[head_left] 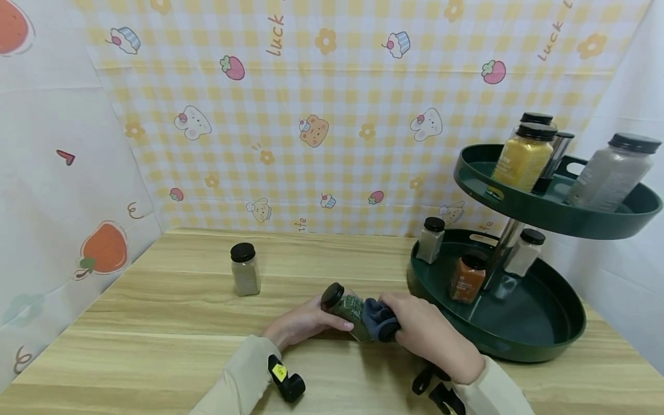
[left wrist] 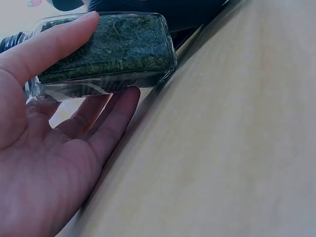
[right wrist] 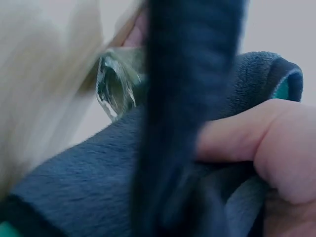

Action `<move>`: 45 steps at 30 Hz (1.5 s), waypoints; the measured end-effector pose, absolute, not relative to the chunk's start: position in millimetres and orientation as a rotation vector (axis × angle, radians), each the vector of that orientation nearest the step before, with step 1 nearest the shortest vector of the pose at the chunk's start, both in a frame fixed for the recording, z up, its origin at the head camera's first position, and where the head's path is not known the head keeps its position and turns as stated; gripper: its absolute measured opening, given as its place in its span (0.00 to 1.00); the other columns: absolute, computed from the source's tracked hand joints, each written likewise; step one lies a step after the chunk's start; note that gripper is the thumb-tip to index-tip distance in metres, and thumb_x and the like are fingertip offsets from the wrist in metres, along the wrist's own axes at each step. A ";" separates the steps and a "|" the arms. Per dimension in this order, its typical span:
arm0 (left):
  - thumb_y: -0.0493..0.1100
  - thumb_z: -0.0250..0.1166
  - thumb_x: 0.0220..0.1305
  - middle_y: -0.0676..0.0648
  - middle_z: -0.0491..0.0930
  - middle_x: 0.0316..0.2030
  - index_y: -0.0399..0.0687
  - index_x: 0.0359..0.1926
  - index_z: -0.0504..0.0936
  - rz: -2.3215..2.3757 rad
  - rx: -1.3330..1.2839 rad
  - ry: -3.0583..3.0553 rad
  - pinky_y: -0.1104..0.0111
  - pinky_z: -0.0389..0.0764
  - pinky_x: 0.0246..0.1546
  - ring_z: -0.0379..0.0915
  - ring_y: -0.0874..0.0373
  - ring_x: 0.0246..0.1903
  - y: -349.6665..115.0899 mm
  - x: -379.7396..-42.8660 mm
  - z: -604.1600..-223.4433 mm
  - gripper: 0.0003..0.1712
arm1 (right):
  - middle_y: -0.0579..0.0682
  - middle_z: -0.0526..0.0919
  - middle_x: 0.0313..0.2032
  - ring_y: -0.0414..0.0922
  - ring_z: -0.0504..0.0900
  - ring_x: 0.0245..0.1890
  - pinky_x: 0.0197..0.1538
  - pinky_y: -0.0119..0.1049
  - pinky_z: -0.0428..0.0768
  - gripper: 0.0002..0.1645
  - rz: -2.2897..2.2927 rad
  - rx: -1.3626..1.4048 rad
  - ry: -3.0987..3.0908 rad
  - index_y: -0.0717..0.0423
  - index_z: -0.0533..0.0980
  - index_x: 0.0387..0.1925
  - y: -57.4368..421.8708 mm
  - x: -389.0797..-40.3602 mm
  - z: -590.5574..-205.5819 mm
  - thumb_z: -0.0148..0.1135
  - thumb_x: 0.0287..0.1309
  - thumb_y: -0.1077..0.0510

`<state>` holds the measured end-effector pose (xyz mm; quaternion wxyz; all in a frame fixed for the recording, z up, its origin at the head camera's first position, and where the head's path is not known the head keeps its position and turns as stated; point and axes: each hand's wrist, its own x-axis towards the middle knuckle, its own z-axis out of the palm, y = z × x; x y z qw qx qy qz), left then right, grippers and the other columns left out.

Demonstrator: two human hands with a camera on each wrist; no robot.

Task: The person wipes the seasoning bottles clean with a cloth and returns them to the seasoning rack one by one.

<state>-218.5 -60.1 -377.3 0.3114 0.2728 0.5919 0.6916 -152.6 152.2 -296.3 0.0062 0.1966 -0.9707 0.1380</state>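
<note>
My left hand [head_left: 311,320] grips a clear glass jar of dried green herbs [head_left: 350,308], thumb on one side and fingers beneath. The jar is tilted, its black cap [head_left: 332,294] toward the upper left and its base toward the right hand. In the left wrist view the herb flakes [left wrist: 113,47] show through the flat glass wall. My right hand [head_left: 422,325] holds a bunched dark blue-grey cloth [head_left: 378,319] against the jar's lower end. The right wrist view shows the cloth's fuzzy surface [right wrist: 94,173] and the jar's glass base [right wrist: 116,86] beside it.
A jar of pale powder with a black cap [head_left: 246,270] stands at the back left of the wooden table [head_left: 171,300]. To the right is a dark green two-tier rack [head_left: 539,328]. It carries a reddish-orange jar [head_left: 468,278], a yellow jar [head_left: 523,158] and several others.
</note>
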 end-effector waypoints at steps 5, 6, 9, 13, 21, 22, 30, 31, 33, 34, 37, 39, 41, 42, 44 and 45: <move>0.35 0.66 0.54 0.50 0.76 0.50 0.45 0.54 0.73 1.820 0.721 1.582 0.66 0.70 0.54 0.71 0.59 0.48 -61.1 -218.3 -377.9 0.24 | 0.47 0.82 0.39 0.42 0.79 0.36 0.37 0.39 0.76 0.26 0.499 0.778 -2.829 0.48 0.74 0.45 145.5 -150.0 -299.9 0.63 0.43 0.74; 0.35 0.66 0.54 0.50 0.76 0.50 0.45 0.54 0.73 1.821 0.717 1.589 0.66 0.69 0.54 0.70 0.59 0.48 -61.4 -218.2 -378.1 0.25 | 0.47 0.82 0.40 0.42 0.80 0.38 0.39 0.40 0.77 0.25 0.524 0.817 -2.780 0.49 0.74 0.46 143.8 -149.8 -300.7 0.63 0.46 0.72; 0.35 0.66 0.54 0.51 0.75 0.50 0.44 0.56 0.72 1.820 0.708 1.607 0.67 0.69 0.54 0.70 0.59 0.48 -62.1 -217.8 -378.1 0.27 | 0.46 0.82 0.43 0.43 0.80 0.44 0.47 0.41 0.78 0.20 0.571 0.888 -2.676 0.51 0.75 0.48 139.8 -149.5 -302.6 0.64 0.52 0.65; 0.35 0.66 0.54 0.51 0.75 0.50 0.43 0.57 0.72 1.824 0.719 1.597 0.67 0.70 0.53 0.70 0.59 0.47 -61.3 -217.6 -377.9 0.27 | 0.47 0.82 0.44 0.44 0.80 0.45 0.48 0.41 0.78 0.23 0.591 0.832 -2.709 0.51 0.74 0.49 139.5 -149.1 -302.4 0.64 0.49 0.68; 0.33 0.66 0.53 0.50 0.76 0.49 0.45 0.51 0.73 1.835 0.728 1.575 0.67 0.70 0.52 0.71 0.59 0.49 -59.0 -217.7 -378.0 0.23 | 0.46 0.79 0.36 0.42 0.73 0.30 0.33 0.38 0.71 0.26 0.468 0.608 -2.987 0.49 0.73 0.38 149.1 -150.9 -298.0 0.61 0.37 0.77; 0.33 0.66 0.53 0.50 0.75 0.49 0.45 0.51 0.72 1.833 0.729 1.576 0.67 0.70 0.53 0.70 0.59 0.49 -59.0 -217.6 -378.1 0.23 | 0.46 0.79 0.34 0.42 0.71 0.29 0.32 0.39 0.70 0.25 0.454 0.586 -3.012 0.49 0.73 0.36 150.0 -151.2 -298.1 0.61 0.38 0.77; 0.35 0.66 0.54 0.50 0.76 0.49 0.45 0.52 0.73 1.825 0.710 1.592 0.67 0.70 0.52 0.71 0.59 0.48 -60.6 -217.2 -378.3 0.23 | 0.46 0.81 0.39 0.42 0.77 0.35 0.38 0.39 0.75 0.28 0.494 0.697 -2.899 0.50 0.75 0.42 145.6 -150.7 -301.0 0.61 0.39 0.76; 0.35 0.66 0.54 0.50 0.76 0.48 0.45 0.53 0.73 1.824 0.704 1.598 0.67 0.70 0.53 0.71 0.59 0.47 -61.0 -217.1 -378.4 0.24 | 0.46 0.81 0.41 0.42 0.79 0.38 0.40 0.40 0.77 0.27 0.521 0.739 -2.855 0.50 0.75 0.44 144.0 -150.4 -301.5 0.62 0.41 0.75; 0.35 0.66 0.54 0.51 0.77 0.48 0.45 0.53 0.73 1.825 0.693 1.608 0.67 0.70 0.53 0.71 0.59 0.46 -61.9 -216.8 -378.4 0.24 | 0.46 0.82 0.43 0.43 0.80 0.43 0.45 0.40 0.78 0.26 0.571 0.807 -2.781 0.51 0.75 0.47 140.9 -149.8 -302.2 0.63 0.45 0.73; 0.35 0.66 0.54 0.51 0.77 0.47 0.45 0.54 0.73 1.824 0.688 1.611 0.67 0.69 0.53 0.70 0.59 0.46 -62.2 -216.9 -378.4 0.24 | 0.46 0.81 0.44 0.43 0.80 0.45 0.47 0.41 0.78 0.25 0.588 0.830 -2.753 0.52 0.75 0.48 139.6 -149.7 -302.3 0.63 0.47 0.72; 0.36 0.66 0.53 0.52 0.77 0.47 0.45 0.54 0.73 1.825 0.692 1.611 0.67 0.69 0.53 0.70 0.59 0.46 -62.2 -217.1 -378.1 0.25 | 0.46 0.82 0.43 0.42 0.80 0.44 0.47 0.40 0.78 0.23 0.601 0.824 -2.740 0.52 0.75 0.47 137.9 -149.0 -301.8 0.63 0.48 0.71; 0.35 0.66 0.53 0.51 0.77 0.47 0.46 0.52 0.74 1.828 0.702 1.599 0.67 0.69 0.53 0.70 0.59 0.46 -61.6 -217.3 -377.8 0.23 | 0.45 0.81 0.42 0.41 0.79 0.41 0.43 0.39 0.77 0.25 0.582 0.778 -2.781 0.51 0.75 0.45 138.9 -148.4 -300.5 0.63 0.44 0.74; 0.33 0.65 0.52 0.50 0.76 0.47 0.47 0.50 0.74 1.833 0.704 1.586 0.67 0.69 0.52 0.70 0.59 0.46 -61.0 -217.3 -377.3 0.22 | 0.44 0.80 0.39 0.40 0.77 0.35 0.38 0.37 0.75 0.28 0.543 0.709 -2.856 0.49 0.74 0.42 141.4 -148.0 -298.7 0.62 0.40 0.76; 0.32 0.65 0.51 0.50 0.76 0.48 0.47 0.50 0.74 1.833 0.701 1.581 0.67 0.70 0.52 0.71 0.59 0.47 -60.9 -217.2 -377.1 0.22 | 0.44 0.80 0.38 0.40 0.75 0.33 0.35 0.37 0.73 0.27 0.520 0.678 -2.897 0.48 0.74 0.41 143.1 -148.2 -297.9 0.62 0.39 0.76; 0.31 0.64 0.50 0.49 0.75 0.49 0.46 0.51 0.72 1.834 0.696 1.572 0.67 0.71 0.52 0.71 0.58 0.48 -61.5 -216.9 -377.1 0.24 | 0.43 0.78 0.35 0.41 0.71 0.29 0.32 0.38 0.70 0.26 0.479 0.611 -2.983 0.47 0.73 0.37 146.6 -149.3 -296.8 0.61 0.37 0.76; 0.30 0.64 0.50 0.48 0.75 0.50 0.46 0.52 0.72 1.834 0.696 1.571 0.67 0.71 0.52 0.71 0.58 0.49 -62.0 -216.7 -377.1 0.26 | 0.43 0.77 0.33 0.42 0.70 0.27 0.30 0.38 0.68 0.24 0.461 0.585 -3.018 0.47 0.73 0.35 148.4 -149.7 -296.7 0.61 0.38 0.76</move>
